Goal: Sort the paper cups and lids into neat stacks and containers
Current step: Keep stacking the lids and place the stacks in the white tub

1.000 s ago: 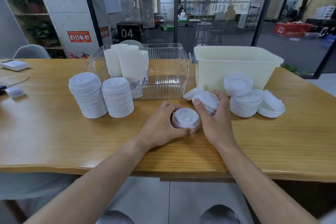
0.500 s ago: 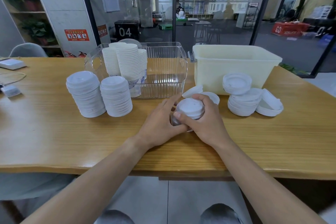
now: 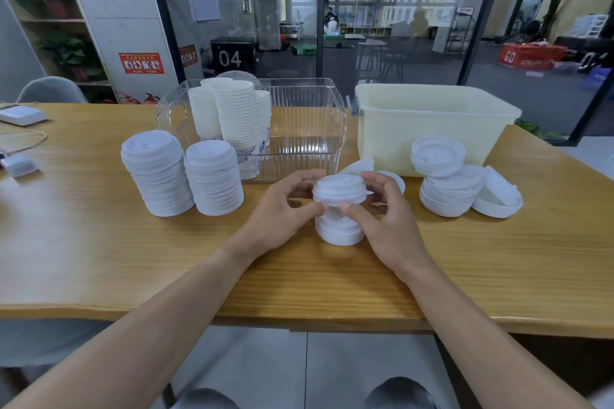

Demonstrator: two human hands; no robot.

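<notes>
A long wooden table [image 3: 99, 259] carries everything. At its far edge a cream tub [image 3: 432, 129] stands to the right of a clear ribbed bin [image 3: 305, 129], which holds stacks of paper cups [image 3: 232, 116] in its left half. In front of the bin's left end stand two tall lid stacks [image 3: 186, 176], side by side and touching. A loose heap of lids [image 3: 452, 186] lies in front of the tub. Near the table's front edge sits a short lid stack [image 3: 339, 231]. Just above it, the left hand [image 3: 279, 212] and right hand [image 3: 388, 219] pinch a small lid bundle [image 3: 339, 189] between curled fingers and thumbs, one hand on each side.
</notes>
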